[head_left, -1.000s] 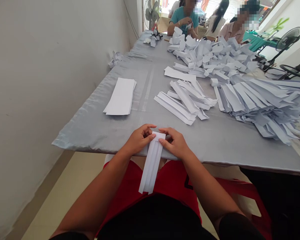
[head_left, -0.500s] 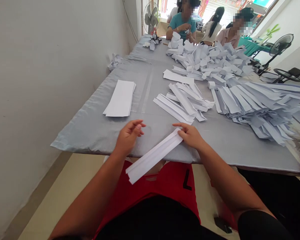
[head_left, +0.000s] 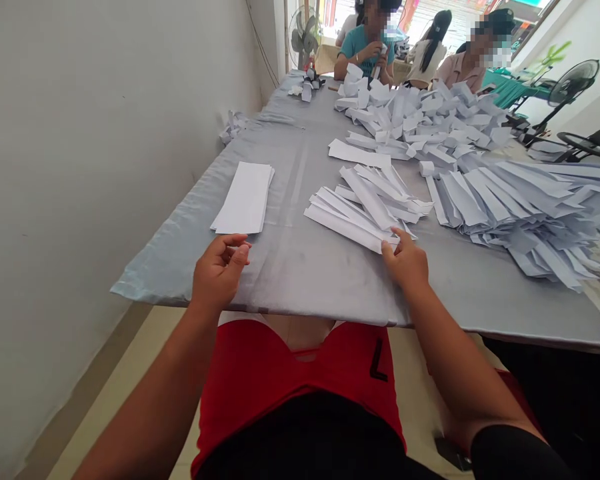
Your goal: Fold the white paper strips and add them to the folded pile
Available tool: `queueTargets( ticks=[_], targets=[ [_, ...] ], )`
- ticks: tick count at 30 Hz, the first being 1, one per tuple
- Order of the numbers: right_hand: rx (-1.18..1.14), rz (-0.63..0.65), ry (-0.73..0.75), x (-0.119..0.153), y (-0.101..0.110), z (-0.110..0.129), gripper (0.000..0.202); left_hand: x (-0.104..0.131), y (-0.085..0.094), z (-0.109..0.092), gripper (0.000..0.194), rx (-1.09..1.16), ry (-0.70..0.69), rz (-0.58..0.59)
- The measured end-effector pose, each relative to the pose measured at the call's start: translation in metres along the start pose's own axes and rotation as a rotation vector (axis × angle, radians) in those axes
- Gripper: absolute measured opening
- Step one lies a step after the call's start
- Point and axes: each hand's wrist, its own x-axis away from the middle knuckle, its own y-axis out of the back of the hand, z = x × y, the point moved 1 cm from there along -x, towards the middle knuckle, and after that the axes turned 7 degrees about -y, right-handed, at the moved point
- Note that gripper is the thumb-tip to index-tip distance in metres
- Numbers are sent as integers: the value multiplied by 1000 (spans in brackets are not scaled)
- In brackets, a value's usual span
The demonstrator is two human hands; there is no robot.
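My left hand [head_left: 220, 270] is over the table just in front of a stack of flat white paper sheets [head_left: 243, 197]. Its fingers are loosely curled and a little apart, and nothing shows in them. On the right, my right hand [head_left: 406, 260] has thumb and forefinger on the near end of a folded paper strip [head_left: 347, 229]. That strip lies along the front of a loose pile of similar folded strips [head_left: 367, 193]. The remaining fingers of this hand are bent under and partly hidden.
A grey cloth covers the table [head_left: 300, 280]. Many folded papers [head_left: 495, 200] lie in a heap to the right, with curled paper pieces [head_left: 420, 120] behind. Several people sit at the far end. A white wall [head_left: 105, 133] runs along the left, and a black fan [head_left: 575, 83] stands at right.
My right hand has carried the folded strip from the table's front edge forward and right onto the loose pile. My left hand has moved left, closer to the flat sheets.
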Motion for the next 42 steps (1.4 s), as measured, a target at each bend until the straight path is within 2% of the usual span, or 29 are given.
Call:
queueTargets(
  ticks=[3, 5, 8, 10, 14, 17, 24, 30, 35, 42],
  targets=[
    [119, 41, 114, 3, -7, -2, 44, -11, 8, 15, 24, -290, -152, 77],
    [120, 81, 219, 2, -10, -5, 39, -22, 14, 28, 20, -439, -235, 82],
    [102, 126, 333, 0, -12, -10, 42, -39, 20, 42, 21, -603, -225, 93],
    [105, 117, 354, -2, -11, -13, 44, -46, 21, 45, 20, -658, -209, 142],
    [109, -14, 301, -7, -12, -17, 39, -50, 17, 43, 19, -761, -156, 216],
    [55, -101, 248, -10, -13, -18, 40, -48, 14, 42, 24, -827, -146, 218],
    [-21, -2, 113, -9, -11, -13, 68, -50, 13, 45, 28, -884, -184, 181],
    [-108, -67, 111, -4, -8, -12, 65, -50, 16, 43, 25, -882, -220, 132],
    [-154, -83, 107, -5, -9, -12, 64, -52, 21, 36, 23, -894, -219, 211],
    [-223, -92, 125, -4, -10, -12, 60, -64, 22, 30, 23, -958, -291, 314]
  ],
)
